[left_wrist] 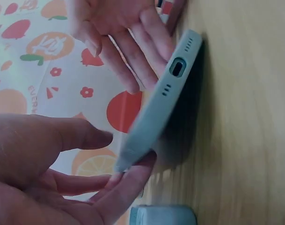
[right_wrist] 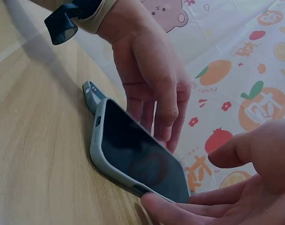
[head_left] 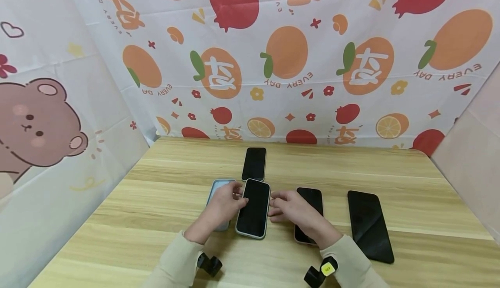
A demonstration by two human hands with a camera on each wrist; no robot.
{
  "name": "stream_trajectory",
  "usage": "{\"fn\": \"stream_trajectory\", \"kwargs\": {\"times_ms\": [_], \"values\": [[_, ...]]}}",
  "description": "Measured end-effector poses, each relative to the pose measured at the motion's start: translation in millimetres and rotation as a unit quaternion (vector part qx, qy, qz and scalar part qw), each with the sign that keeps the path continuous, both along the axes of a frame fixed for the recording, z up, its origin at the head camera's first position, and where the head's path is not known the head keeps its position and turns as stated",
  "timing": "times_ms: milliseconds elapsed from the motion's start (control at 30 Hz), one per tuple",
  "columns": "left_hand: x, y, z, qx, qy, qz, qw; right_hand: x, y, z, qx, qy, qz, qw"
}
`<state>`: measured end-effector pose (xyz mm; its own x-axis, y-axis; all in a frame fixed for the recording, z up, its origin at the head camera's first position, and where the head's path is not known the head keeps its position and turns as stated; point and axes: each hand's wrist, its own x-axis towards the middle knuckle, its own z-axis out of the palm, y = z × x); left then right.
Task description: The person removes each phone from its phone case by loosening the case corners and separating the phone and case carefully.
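A phone in a pale green case [head_left: 253, 210] lies between my hands with its dark screen up. In the left wrist view its left edge is tilted up off the table. My left hand [head_left: 224, 201] has fingertips under that raised edge, and its thumb hangs over the screen side, apart from it. My right hand [head_left: 293, 210] is at the opposite edge; in the right wrist view a fingertip touches the case's side while the thumb stands away. A light blue phone case [head_left: 214, 189] lies beneath my left hand, partly hidden by it.
Behind the cased phone lies another dark phone [head_left: 254, 163]. A pink-edged phone [head_left: 312, 201] sits partly under my right forearm, and a larger black phone [head_left: 370, 225] lies farther right. A fruit-printed cloth [head_left: 250, 80] hangs along the back edge of the wooden table [head_left: 117, 236].
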<state>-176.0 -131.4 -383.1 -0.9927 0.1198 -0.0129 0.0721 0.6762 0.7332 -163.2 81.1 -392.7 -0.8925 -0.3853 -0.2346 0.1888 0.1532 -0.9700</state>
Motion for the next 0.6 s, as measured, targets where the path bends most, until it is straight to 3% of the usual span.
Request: {"fn": "stream_trajectory", "kwargs": {"times_ms": [167, 367, 600], "values": [[-3.1, 1.9, 1.7, 0.078, -0.055, -0.015, 0.9954, -1.4, 2, -1.4, -0.022, -0.005, 0.009, 0.9997], [-4.0, 3.5, 5.6, 0.151, -0.108, -0.021, 0.9825, -2.1, 3, -3.8, -0.101, -0.042, 0.015, 0.9939], [-4.2, 4.7, 10.3, 0.205, -0.137, -0.023, 0.9688, -2.2, 4, -1.6, -0.153, -0.06, 0.012, 0.9863]]}}
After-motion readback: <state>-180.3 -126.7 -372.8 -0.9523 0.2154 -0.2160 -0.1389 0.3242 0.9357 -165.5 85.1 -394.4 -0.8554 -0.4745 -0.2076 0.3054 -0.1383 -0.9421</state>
